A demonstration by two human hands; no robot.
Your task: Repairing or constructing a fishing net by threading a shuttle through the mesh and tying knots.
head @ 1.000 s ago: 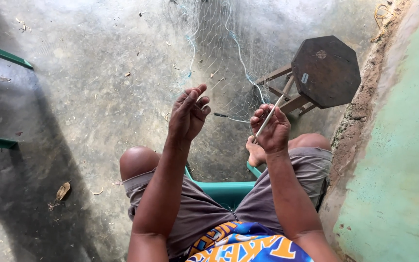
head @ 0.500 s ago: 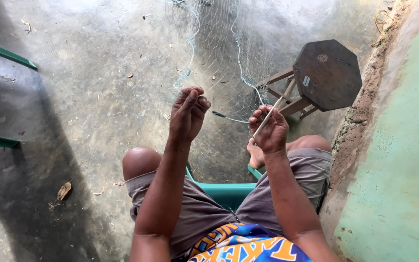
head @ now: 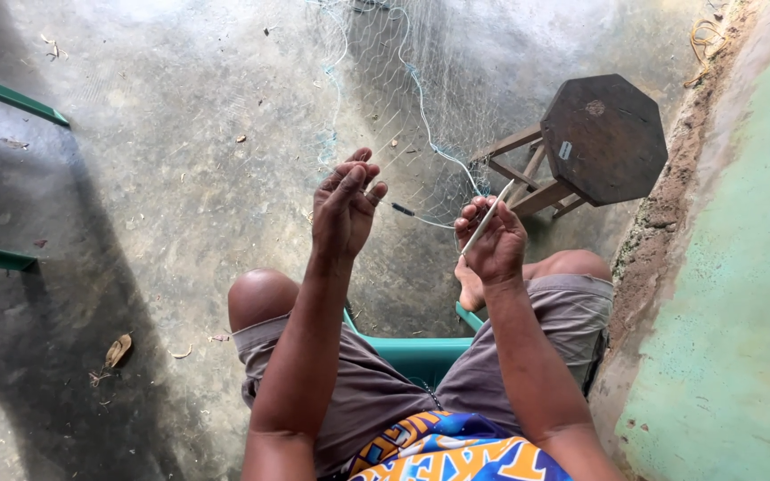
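Note:
A fine, pale fishing net (head: 385, 107) hangs in front of me, stretched up and away over the concrete floor. My left hand (head: 346, 209) is raised, fingers pinched on the net's mesh and its thicker edge cord (head: 421, 89). My right hand (head: 492, 242) grips a thin white netting needle (head: 489, 216) that points up and to the right. A short taut line with a small dark sinker (head: 403, 210) runs between the two hands. I sit on a green plastic chair (head: 416, 352), knees apart.
A dark octagonal wooden stool (head: 603, 138) stands close at the right, beside a green painted wall (head: 741, 294) with a crumbling base. Green bars (head: 6, 93) cross the far left. Dry leaves (head: 118, 349) lie on the concrete floor.
My left hand has stayed on the net, its fingers shifting a little along the mesh. The right hand holds the needle in about the same place.

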